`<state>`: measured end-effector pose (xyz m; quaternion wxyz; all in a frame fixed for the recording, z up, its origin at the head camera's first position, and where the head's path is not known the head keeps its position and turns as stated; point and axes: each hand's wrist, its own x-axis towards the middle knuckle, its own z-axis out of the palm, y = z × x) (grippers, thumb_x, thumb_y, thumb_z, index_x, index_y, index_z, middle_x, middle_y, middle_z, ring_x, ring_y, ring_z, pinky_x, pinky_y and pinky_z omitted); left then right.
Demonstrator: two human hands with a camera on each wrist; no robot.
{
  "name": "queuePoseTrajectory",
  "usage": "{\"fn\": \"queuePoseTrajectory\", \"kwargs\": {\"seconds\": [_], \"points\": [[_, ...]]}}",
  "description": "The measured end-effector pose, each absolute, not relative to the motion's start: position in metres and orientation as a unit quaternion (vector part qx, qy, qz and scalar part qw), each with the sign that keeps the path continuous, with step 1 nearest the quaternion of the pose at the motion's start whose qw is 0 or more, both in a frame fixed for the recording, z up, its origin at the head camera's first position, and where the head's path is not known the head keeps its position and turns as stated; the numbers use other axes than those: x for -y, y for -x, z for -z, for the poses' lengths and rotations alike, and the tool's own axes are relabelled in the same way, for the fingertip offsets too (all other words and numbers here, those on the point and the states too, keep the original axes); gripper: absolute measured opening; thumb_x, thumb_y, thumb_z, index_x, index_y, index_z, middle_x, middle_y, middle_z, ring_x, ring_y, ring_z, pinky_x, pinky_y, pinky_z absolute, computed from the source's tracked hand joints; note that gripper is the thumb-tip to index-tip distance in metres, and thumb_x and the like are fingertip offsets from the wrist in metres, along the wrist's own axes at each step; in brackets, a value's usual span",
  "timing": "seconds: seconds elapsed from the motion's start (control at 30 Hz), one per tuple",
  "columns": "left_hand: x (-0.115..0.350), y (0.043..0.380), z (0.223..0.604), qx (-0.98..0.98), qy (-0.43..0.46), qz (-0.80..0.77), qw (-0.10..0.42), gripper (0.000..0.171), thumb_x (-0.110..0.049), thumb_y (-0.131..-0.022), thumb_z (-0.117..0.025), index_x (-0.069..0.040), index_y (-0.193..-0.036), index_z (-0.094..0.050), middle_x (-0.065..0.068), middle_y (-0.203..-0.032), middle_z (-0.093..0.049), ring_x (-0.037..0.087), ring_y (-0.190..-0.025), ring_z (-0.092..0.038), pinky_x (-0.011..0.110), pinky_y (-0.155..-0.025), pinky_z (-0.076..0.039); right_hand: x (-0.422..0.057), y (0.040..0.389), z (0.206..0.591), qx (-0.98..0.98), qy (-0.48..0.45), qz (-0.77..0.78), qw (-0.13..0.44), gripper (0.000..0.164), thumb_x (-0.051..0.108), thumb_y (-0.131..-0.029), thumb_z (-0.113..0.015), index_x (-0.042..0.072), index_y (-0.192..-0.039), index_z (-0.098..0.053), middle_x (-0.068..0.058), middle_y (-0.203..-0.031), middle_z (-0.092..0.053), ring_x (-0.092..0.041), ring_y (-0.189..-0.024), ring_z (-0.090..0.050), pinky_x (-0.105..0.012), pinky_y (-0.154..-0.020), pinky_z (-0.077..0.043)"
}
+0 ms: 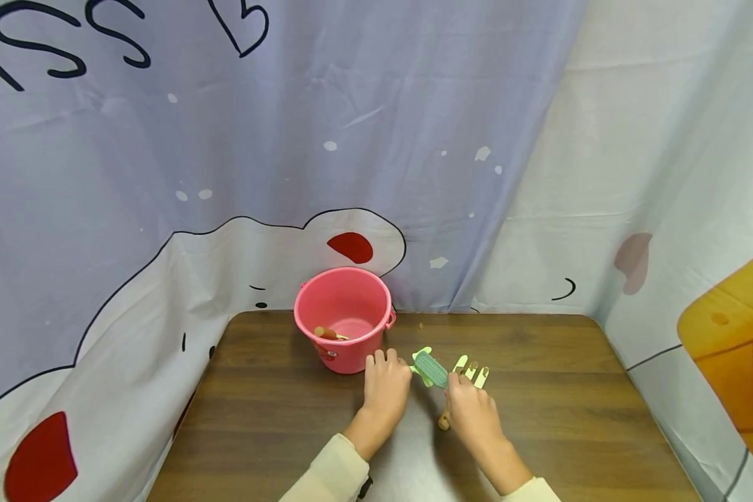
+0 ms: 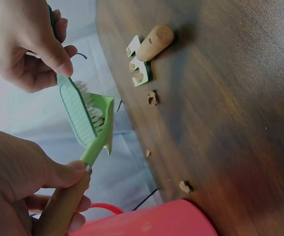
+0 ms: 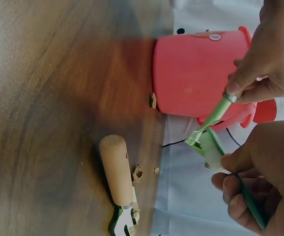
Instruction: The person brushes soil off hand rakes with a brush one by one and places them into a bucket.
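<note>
My left hand (image 1: 385, 390) grips the wooden handle of a small garden tool (image 2: 63, 206) with a light green metal head, held up off the table. In my right hand (image 1: 473, 411) is a green scrub brush (image 2: 78, 110), pinched by its handle between thumb and fingers. The brush's white bristles press against the tool's green head. Below the right hand, a small hand rake (image 3: 116, 169) with a wooden handle and pale green tines lies on the table.
A pink bucket (image 1: 360, 355) stands at the table's back edge, left of the hands, with a wooden-handled tool (image 1: 328, 333) inside. Brown crumbs (image 2: 153, 97) are scattered on the wooden table (image 1: 558, 390). A printed curtain (image 1: 414, 174) hangs behind.
</note>
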<state>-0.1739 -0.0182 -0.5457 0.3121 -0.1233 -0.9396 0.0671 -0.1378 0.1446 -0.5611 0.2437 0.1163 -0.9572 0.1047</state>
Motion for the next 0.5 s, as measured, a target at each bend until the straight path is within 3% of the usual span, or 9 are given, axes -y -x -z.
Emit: {"fn": "queuePoseTrajectory", "kwargs": {"seconds": [0.23,0.5], "points": [[0.0186,0.1742,0.5473,0.945,0.125,-0.073,0.295,0.016,-0.017,-0.08,-0.061,-0.009,-0.078,-0.075,0.002,-0.072,-0.056,0.023,-0.07,-0.051,0.036,-0.061,-0.032,-0.1441,0.137,0.5602,0.961,-0.115,-0.08,0.237,0.023,0.004,-0.071,-0.077,0.001,-0.085,-0.059,-0.01,-0.072,-0.063,-0.028,-0.05,-0.061,-0.037,-0.038,-0.044],[0.0184,0.1768,0.5486,0.942,0.124,-0.074,0.303,0.019,-0.016,-0.081,-0.058,-0.009,-0.079,-0.075,0.002,-0.072,-0.056,0.023,-0.07,-0.05,0.035,-0.061,-0.032,-0.1471,0.1391,0.559,0.963,-0.1,-0.089,0.232,0.021,0.005,-0.074,-0.075,0.002,-0.085,-0.058,-0.01,-0.071,-0.062,-0.03,-0.05,-0.061,-0.04,-0.039,-0.045]]}}
